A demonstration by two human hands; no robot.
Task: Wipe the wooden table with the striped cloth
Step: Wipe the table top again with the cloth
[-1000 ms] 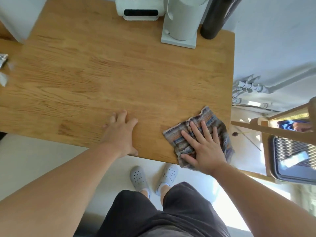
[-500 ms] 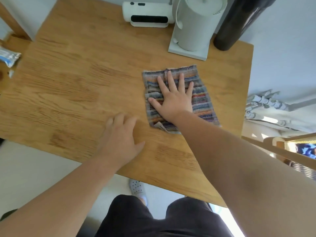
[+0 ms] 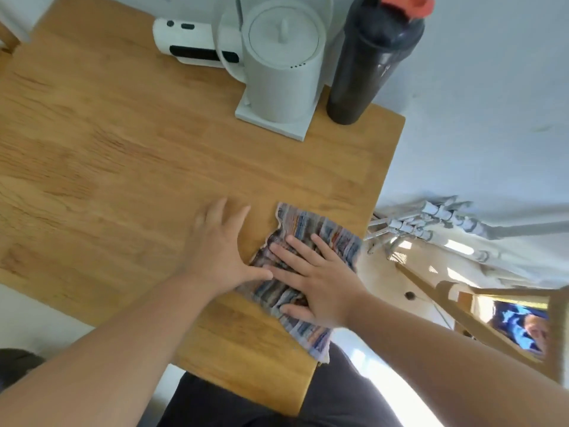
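- From the head view, your right hand (image 3: 320,285) lies flat on the striped cloth (image 3: 311,224), its fingers (image 3: 297,245) spread and straight, pressing the cloth onto the bench (image 3: 123,167).
- The cloth sits rumpled along the right edge of the bench, and its near corner reaches that edge.
- Your left hand (image 3: 220,257) rests palm down on the bare wood just left of the cloth. Its fingers are straight and slightly apart, and the thumb tip reaches the cloth's left edge.
- At the far side stand a white kettle (image 3: 283,69) on its base, a dark bottle (image 3: 369,63) with a red cap just right of it, and a small white device (image 3: 187,41) partly behind the kettle.
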